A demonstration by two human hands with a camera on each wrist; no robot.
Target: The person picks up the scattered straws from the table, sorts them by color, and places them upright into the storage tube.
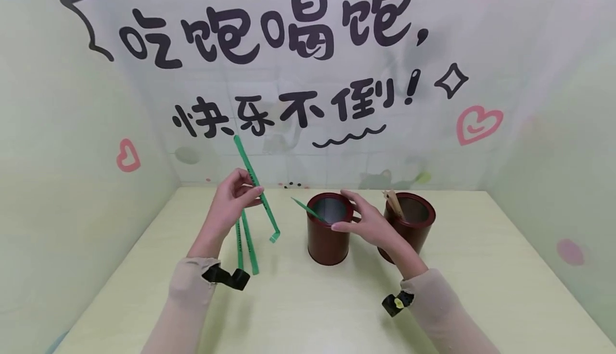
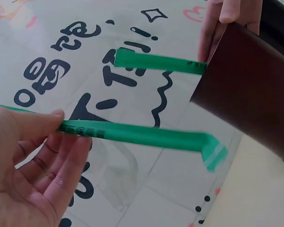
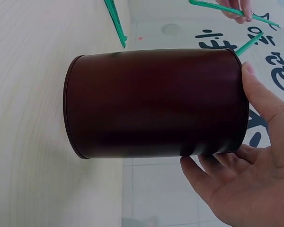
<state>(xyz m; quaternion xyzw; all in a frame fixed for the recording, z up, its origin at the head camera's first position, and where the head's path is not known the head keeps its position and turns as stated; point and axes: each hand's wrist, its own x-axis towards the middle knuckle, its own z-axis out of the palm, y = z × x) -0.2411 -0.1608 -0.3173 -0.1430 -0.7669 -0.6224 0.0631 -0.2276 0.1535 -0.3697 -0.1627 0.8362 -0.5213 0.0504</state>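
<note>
In the head view my left hand (image 1: 236, 199) pinches a long, thin green wrapped stick (image 1: 255, 175) between thumb and fingers, above the table. Dark print runs along its wrapper, and the lower end is folded over to one side (image 2: 214, 151). My right hand (image 1: 368, 220) grips a dark red-brown cylindrical canister (image 1: 328, 244) near its rim, thumb on the near side and fingers behind. The canister stands upright, open at the top. Another green wrapped stick (image 1: 305, 207) leans inside it and pokes out to the left; its lower end is hidden.
Two more green wrapped sticks (image 1: 250, 249) lie on the table (image 1: 289, 311) below my left hand. A second red-brown canister (image 1: 423, 231), holding several pale wooden sticks (image 1: 394, 204), stands behind my right forearm. A printed backdrop (image 1: 308, 86) rises behind the table.
</note>
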